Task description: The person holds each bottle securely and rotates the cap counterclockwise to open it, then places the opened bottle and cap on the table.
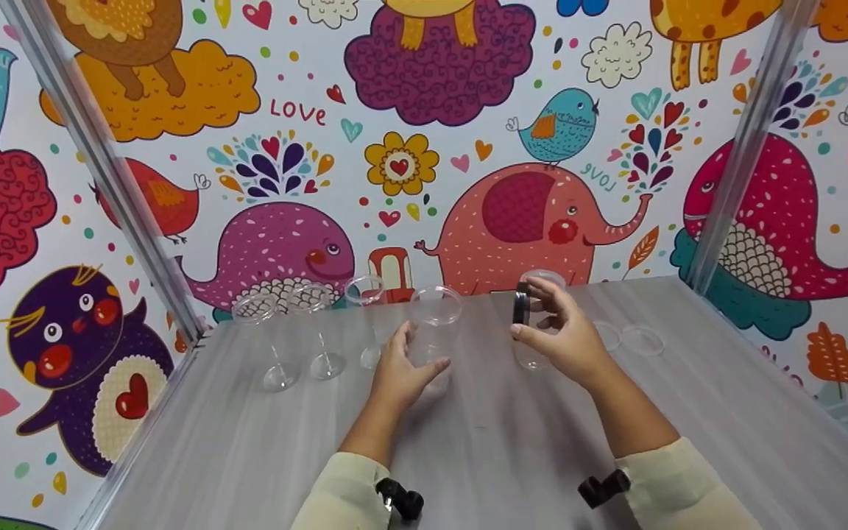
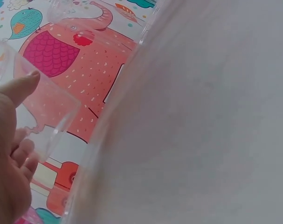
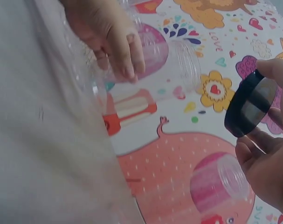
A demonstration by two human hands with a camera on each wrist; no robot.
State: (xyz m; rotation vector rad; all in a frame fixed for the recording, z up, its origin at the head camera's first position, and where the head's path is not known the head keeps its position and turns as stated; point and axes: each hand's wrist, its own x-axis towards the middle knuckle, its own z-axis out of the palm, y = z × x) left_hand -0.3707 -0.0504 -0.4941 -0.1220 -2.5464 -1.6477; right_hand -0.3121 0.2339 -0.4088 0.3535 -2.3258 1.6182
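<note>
In the head view my left hand (image 1: 403, 372) holds a clear plastic jar (image 1: 439, 313) around its lower body, fingers on the left and thumb across the front. Seen from the right wrist, this jar (image 3: 185, 70) has a threaded neck and an uncovered mouth. My right hand (image 1: 562, 331) pinches a black round lid (image 1: 521, 303) by its edge, thumb on one side and fingers on the other. The lid (image 3: 249, 103) is tilted on edge, its inner face shiny. Partly hidden behind the right hand stands a second clear jar (image 1: 533, 359).
Three clear stemmed cups stand on the left of the grey table (image 1: 247, 456), among them a front one (image 1: 277, 377) and a middle one (image 1: 326, 366). Right of my right hand lie two flat clear discs, one of them an outer disc (image 1: 642, 341). A patterned wall (image 1: 394, 96) closes the back.
</note>
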